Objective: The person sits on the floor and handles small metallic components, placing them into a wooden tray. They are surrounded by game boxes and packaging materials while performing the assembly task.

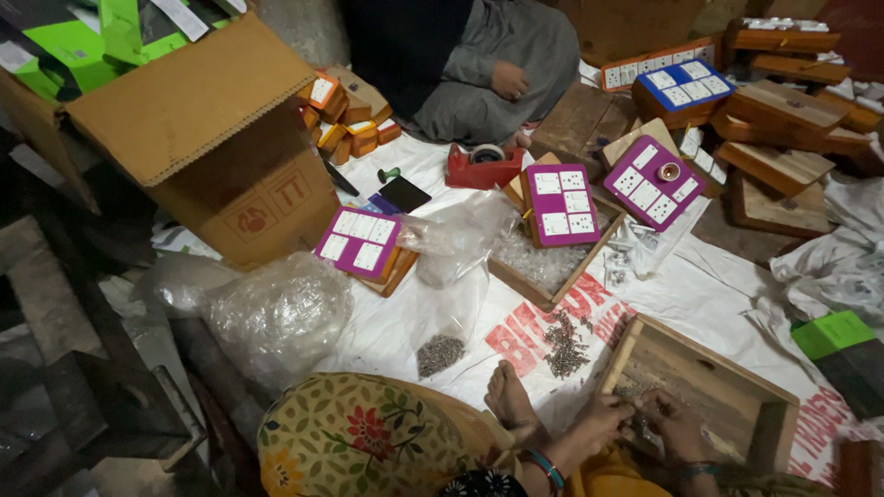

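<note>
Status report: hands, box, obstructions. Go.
Left hand and right hand together inside open wooden box, working small parts. Screw pile beside box. Nothing blocking.

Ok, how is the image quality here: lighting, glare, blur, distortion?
Head view: dim, uneven light; the left edge falls into deep shadow, the white sheet is brightest. Mild glare on the clear plastic bag. Both hands, left hand and right hand, look soft and dark inside the wooden box. Wide-angle bending toward the corners.
</note>
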